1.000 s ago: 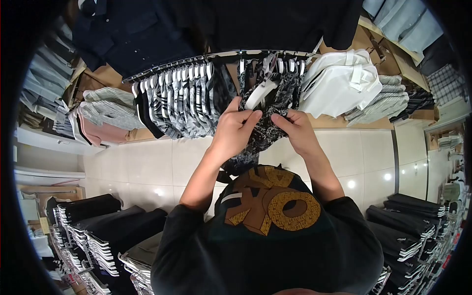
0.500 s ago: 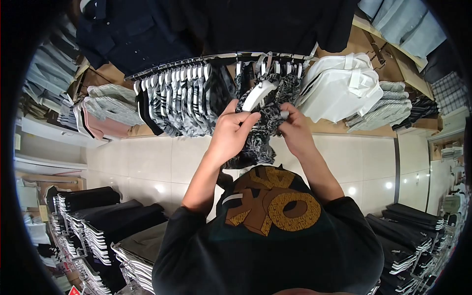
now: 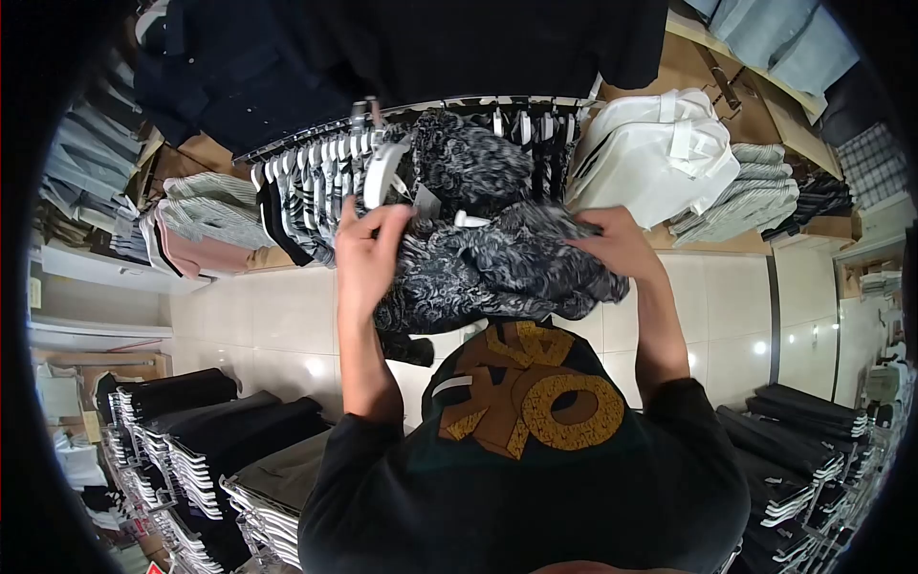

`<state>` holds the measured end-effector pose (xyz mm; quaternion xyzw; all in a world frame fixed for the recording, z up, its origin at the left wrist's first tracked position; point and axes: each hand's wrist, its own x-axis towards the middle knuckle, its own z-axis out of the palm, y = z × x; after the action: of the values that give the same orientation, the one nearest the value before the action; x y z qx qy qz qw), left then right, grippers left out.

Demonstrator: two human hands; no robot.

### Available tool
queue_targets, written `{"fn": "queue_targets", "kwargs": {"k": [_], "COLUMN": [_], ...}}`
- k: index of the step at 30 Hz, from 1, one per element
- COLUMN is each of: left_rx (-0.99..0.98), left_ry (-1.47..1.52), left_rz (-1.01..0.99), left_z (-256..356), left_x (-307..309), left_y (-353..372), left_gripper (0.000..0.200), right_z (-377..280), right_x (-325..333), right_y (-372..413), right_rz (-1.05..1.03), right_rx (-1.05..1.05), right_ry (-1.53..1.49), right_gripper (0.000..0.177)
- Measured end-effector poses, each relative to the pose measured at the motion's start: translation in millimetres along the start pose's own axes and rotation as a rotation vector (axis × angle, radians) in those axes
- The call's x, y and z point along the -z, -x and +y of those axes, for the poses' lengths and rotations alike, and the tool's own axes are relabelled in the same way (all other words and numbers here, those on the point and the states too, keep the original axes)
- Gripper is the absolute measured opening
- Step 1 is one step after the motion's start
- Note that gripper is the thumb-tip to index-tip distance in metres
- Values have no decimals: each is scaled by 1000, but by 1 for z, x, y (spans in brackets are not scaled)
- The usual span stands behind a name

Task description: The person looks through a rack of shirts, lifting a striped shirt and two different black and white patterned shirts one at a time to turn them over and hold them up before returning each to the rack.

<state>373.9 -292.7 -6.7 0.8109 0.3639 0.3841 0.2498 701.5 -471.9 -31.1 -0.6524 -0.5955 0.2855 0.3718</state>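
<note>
A black-and-grey patterned shirt [image 3: 449, 273] is spread between my hands in front of the rail, its cloth bunched and partly blurred. My left hand [image 3: 368, 253] is closed at the lower end of a white hanger [image 3: 382, 174], on the shirt's left side. On the right, my right hand [image 3: 617, 241] pinches the shirt's cloth between thumb and fingers. A white hanger end [image 3: 470, 221] pokes out of the fabric between the hands. A small pale tag [image 3: 426, 203] shows beside the left hand.
Behind the shirt, a rail [image 3: 316, 132] carries several patterned shirts on white hangers. White garments [image 3: 660, 158] hang to the right, and dark shirts [image 3: 459, 48] above. Racks of black trousers [image 3: 249, 421] stand behind me on both sides. Pale tiled floor [image 3: 258, 306] lies below.
My hands have moved apart, the left one leftward with the hanger and the right one rightward. The patterned shirt has gone from bunched together to spread wide between them.
</note>
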Motion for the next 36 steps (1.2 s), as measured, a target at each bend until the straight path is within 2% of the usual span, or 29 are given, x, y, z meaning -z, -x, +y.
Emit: {"fn": "queue_targets", "kwargs": {"k": [1, 2, 3, 4, 5, 7, 8, 9, 10, 11, 13, 15, 18, 19, 21, 23, 25, 27, 29, 30, 31, 32, 33, 34, 35, 36], "left_rx": [-21, -12, -29, -81, -133, -266, -198, 0, -16, -30, 13, 51, 127, 179, 198, 101, -17, -180, -96, -100, -103, -100, -157, -214, -272, -292], "left_ry": [-26, -42, 6, 1, -4, -36, 43, 204, 166, 127, 158, 202, 346, 418, 448, 277, 152, -35, -19, 59, 139, 138, 184, 232, 279, 315], "left_rz": [-14, -110, -148, -207, -263, -211, -181, -273, -224, -175, -56, -13, 34, 84, 47, 109, 106, -46, -341, -444, -548, -544, -677, -810, -941, -937], "left_z": [10, 39, 57, 64, 66, 37, 43, 42, 28, 13, 13, 1, -11, -20, -15, -4, 4, 20, 54, 62, 69, 74, 79, 84, 87, 89], "left_x": [-7, -6, -14, -25, -33, -56, -54, -45, -42, -38, -18, -1, 12, 10, 10, 7, -1, -3, -1, -4, -9, -15, -21, -27, -31, -34], "left_y": [3, 4, 3, 4, 2, -2, -7, -14, -20, -23, -31, -40, -48, -50, -52, -51, -48, -43, -28, -16, -8, -7, -5, -4, -3, -5], "left_gripper": [29, 49, 57, 53, 48, 39, 34, 35, 37, 39, 43, 47, 50, 50, 49, 44, 42, 45, 58, 57, 56, 56, 48, 39, 31, 29], "right_z": [-24, -47, -64, -78, -86, -104, -105, -102, -92, -79, -24, 32, 116, 116, 114, 106, 99, 103, 101, 74, 60, 51, 41, 27, 9, 0], "right_x": [1, -4, -12, -23, -31, -30, -29, -27, -24, -22, -30, -39, -49, -52, -59, -71, -76, -62, -43, -24, -9, 3, 16, 28, 37, 44], "right_y": [-12, -26, -40, -53, -61, -68, -65, -60, -53, -45, -30, -12, 18, 24, 36, 41, 43, 52, 57, 59, 58, 55, 53, 51, 46, 44], "right_rz": [-49, -96, -80, -65, -68, -56, 69, 68, 65, 61, 130, 111, 132, 133, 235, 285, 347, 273, 121, 142, 138, 271, 401, 397, 308, 218], "right_rx": [144, 290, 419, 548, 522, 470, 466, 469, 257, 44, 70, -102, -179, -182, -221, -149, 1, -40, -120, -290, -286, -64, 159, 161, 265, 369], "right_ry": [56, 113, 87, 61, 47, 115, 130, 132, 163, 191, 281, 359, 372, 372, 99, 55, -11, 8, 46, -237, -237, -237, -234, -233, -125, -17], "right_gripper": [14, 14, 15, 18, 21, 25, 23, 23, 24, 25, 28, 32, 33, 33, 35, 39, 34, 35, 38, 41, 41, 41, 41, 41, 43, 46]}}
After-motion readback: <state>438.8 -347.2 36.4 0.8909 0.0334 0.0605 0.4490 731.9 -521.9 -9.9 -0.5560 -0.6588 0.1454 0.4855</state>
